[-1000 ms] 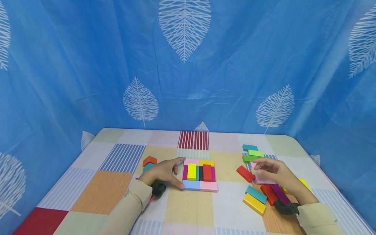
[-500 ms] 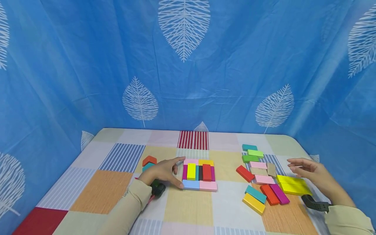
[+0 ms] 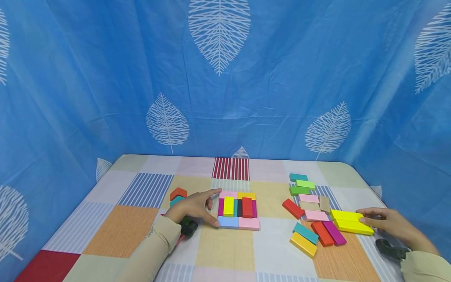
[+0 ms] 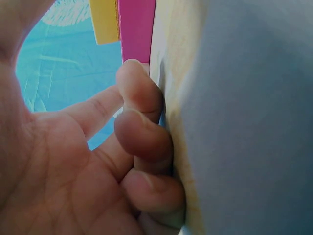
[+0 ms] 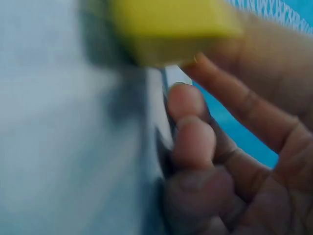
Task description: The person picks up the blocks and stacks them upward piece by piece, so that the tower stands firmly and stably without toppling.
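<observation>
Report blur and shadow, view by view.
Head: fairly even light, blue leaf-print curtain clear; left wrist: rectangular magenta block fairly crisp, patterned tablecloth blurred at right; right wrist: rectangular yellow block blurred, dark soft shadows on the tablecloth.

We see two yellow blocks (image 3: 349,225) lying flat, side by side, at our right hand (image 3: 395,226). By our left hand (image 3: 194,206), bright blocks (image 3: 240,208) make a low square.

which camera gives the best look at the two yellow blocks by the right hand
The head view: both yellow blocks lie side by side in plain sight, the right hand at one end. The right wrist view gives just a blurred yellow end, cut off at the top; the left wrist view shows neither.
</observation>
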`<state>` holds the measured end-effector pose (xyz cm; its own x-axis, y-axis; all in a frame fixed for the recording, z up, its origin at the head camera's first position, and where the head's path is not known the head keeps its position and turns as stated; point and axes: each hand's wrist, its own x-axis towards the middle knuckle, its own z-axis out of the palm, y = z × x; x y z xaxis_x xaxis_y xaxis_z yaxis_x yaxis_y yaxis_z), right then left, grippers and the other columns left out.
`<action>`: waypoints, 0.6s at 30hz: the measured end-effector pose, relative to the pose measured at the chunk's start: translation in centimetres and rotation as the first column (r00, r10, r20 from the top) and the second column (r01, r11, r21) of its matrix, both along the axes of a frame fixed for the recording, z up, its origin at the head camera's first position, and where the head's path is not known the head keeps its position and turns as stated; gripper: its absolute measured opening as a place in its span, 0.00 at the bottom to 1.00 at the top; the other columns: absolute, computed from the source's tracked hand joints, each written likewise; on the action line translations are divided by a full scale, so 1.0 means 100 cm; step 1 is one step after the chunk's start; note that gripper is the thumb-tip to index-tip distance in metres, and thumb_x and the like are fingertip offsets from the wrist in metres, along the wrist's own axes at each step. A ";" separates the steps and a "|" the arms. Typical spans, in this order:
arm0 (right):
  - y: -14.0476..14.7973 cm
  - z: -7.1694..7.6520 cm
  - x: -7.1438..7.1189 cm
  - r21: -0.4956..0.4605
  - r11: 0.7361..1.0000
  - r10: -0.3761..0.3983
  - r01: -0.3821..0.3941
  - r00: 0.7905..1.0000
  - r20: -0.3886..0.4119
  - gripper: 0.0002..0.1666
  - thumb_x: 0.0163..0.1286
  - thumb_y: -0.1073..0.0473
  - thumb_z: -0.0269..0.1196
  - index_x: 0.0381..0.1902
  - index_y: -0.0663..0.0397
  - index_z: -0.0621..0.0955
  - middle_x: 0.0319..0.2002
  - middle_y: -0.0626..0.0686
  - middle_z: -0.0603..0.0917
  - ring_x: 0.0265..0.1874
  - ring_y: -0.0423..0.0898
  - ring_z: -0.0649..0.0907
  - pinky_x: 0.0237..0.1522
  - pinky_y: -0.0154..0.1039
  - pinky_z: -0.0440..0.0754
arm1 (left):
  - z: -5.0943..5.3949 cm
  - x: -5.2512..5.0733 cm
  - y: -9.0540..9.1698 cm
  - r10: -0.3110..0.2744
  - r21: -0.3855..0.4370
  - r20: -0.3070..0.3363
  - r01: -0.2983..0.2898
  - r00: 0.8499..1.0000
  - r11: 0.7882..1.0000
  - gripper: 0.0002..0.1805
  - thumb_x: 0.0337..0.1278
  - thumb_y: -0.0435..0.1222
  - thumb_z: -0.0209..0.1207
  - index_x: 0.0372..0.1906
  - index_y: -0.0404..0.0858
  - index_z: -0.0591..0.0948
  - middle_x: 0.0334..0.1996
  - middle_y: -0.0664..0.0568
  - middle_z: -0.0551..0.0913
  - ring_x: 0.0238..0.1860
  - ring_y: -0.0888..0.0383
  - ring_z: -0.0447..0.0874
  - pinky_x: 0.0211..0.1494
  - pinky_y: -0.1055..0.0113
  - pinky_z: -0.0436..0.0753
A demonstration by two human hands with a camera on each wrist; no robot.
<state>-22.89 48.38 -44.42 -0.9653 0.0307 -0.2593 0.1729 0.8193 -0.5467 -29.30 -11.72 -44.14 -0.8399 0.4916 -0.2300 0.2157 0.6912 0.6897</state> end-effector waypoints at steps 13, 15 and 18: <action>-0.008 -0.002 -0.001 0.004 1.000 -0.011 0.012 0.994 -0.104 0.36 0.75 0.55 0.71 0.65 0.81 0.75 0.43 0.58 0.84 0.38 0.45 0.78 0.33 0.37 0.78 | -0.002 -0.002 -0.001 -0.011 0.006 -0.008 0.011 1.000 1.000 0.61 0.44 0.44 0.86 0.84 0.44 0.66 0.34 0.53 0.75 0.35 0.57 0.72 0.37 0.65 0.70; -0.007 -0.002 -0.001 0.007 1.000 -0.011 0.012 0.992 -0.129 0.35 0.74 0.55 0.72 0.64 0.81 0.76 0.46 0.67 0.85 0.39 0.47 0.82 0.33 0.38 0.81 | -0.002 -0.002 -0.001 -0.011 0.008 -0.009 0.011 1.000 1.000 0.61 0.44 0.44 0.86 0.84 0.45 0.66 0.34 0.53 0.75 0.35 0.57 0.72 0.37 0.65 0.70; -0.005 -0.001 0.000 0.016 1.000 -0.015 0.018 0.984 -0.179 0.35 0.73 0.54 0.74 0.62 0.80 0.78 0.50 0.72 0.85 0.39 0.48 0.84 0.32 0.40 0.84 | -0.002 -0.001 -0.001 -0.013 0.010 -0.009 0.013 1.000 1.000 0.61 0.44 0.44 0.86 0.84 0.45 0.66 0.34 0.53 0.75 0.34 0.57 0.72 0.36 0.65 0.69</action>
<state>-22.84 47.89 -44.57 -0.9954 0.0501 -0.0820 0.0874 0.8267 -0.5558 -29.44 -11.81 -44.32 -0.8356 0.5047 -0.2170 0.2311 0.6812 0.6946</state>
